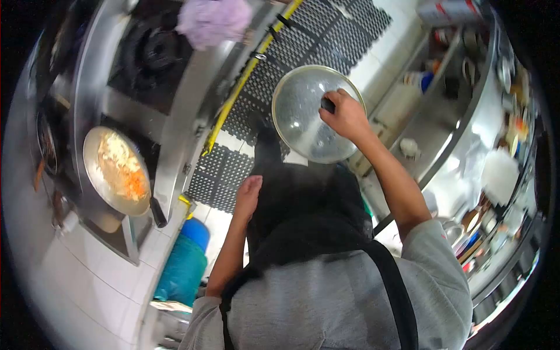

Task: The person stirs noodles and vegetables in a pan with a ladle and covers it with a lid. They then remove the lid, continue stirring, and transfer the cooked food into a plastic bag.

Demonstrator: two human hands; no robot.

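My right hand (345, 116) is closed around the dark knob of a round glass pot lid (300, 125). The lid has a metal rim and is held out over the floor in front of me. My left hand (249, 195) hangs beside the black apron (315, 204), with fingers loosely extended and no object visible in it. To the left, a frying pan (96, 172) sits on the stove with its black handle toward me. Pale shredded food (114, 151) and an orange grated heap (133, 184) lie inside the pan.
A purple cloth-like bundle (213, 22) is at the stove's upper edge. Black perforated mats (303, 44) cover the floor. On the right runs a steel counter (443, 201) with several utensils and containers. A teal bag (181, 269) stands at lower left.
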